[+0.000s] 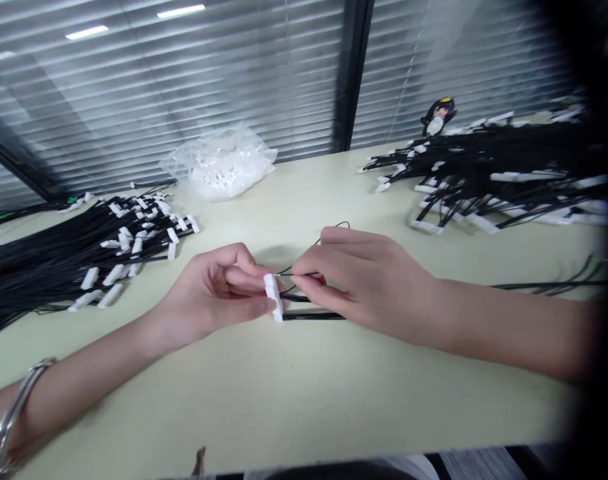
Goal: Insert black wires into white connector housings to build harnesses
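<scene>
A white plastic connector (273,297) is pinched between the thumb and fingers of my left hand (219,287), just above the table. Several black wires (314,317) run out of its right side and pass under my right hand (369,280). The thumb and index finger of that hand are closed on a thin black wire (307,274), whose tip points at the upper end of the connector. Whether the tip is inside the connector I cannot tell. A loop of thin wire rises behind my right fingers.
Black cables with white connectors (134,233) lie heaped at left. A similar heap (499,167) fills the back right, beside a small penguin figure (439,117). Against the window blinds rests a clear bag (224,163) of small white parts. Loose wires (544,285) extend beyond my right forearm.
</scene>
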`<action>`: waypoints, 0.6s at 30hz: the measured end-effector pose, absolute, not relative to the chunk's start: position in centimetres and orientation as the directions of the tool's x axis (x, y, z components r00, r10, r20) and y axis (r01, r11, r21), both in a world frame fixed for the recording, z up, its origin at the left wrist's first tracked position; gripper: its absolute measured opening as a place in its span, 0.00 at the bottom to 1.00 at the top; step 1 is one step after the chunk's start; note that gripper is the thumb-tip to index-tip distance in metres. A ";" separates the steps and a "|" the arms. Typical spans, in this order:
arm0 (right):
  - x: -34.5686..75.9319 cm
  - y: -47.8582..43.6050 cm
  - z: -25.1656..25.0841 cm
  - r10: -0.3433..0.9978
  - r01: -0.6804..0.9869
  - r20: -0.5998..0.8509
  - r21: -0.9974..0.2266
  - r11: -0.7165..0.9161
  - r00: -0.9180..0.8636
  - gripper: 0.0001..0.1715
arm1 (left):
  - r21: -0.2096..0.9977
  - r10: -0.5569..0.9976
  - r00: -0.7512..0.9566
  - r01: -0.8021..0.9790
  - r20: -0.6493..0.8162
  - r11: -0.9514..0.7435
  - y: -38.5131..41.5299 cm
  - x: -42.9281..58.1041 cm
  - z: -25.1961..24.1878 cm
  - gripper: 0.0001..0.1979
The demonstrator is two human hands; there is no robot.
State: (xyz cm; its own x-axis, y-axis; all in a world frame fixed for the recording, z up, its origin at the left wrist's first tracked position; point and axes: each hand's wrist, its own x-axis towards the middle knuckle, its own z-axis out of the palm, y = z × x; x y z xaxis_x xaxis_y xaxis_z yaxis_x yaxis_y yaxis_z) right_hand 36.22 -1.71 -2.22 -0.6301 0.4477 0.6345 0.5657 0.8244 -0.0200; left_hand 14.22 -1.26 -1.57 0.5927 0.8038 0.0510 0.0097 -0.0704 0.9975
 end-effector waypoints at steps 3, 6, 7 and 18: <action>36.3 -1.6 -2.4 0.389 0.551 0.658 0.047 0.833 -0.645 0.12 | 0.998 0.806 0.591 0.027 0.032 -0.060 -1.3 14.3 -1.3 0.09; 36.3 -1.5 -2.4 0.361 0.542 0.672 0.073 0.837 -0.647 0.11 | 0.998 0.804 0.595 0.032 0.029 -0.059 -1.4 14.3 -1.3 0.09; 36.4 -1.5 -2.4 0.364 0.545 0.672 0.071 0.835 -0.645 0.11 | 0.998 0.805 0.592 0.030 0.031 -0.061 -1.4 14.3 -1.3 0.09; 36.4 -1.4 -2.1 0.309 0.515 0.689 0.108 0.850 -0.655 0.09 | 0.996 0.820 0.571 0.049 0.034 -0.076 -1.2 14.2 -1.5 0.10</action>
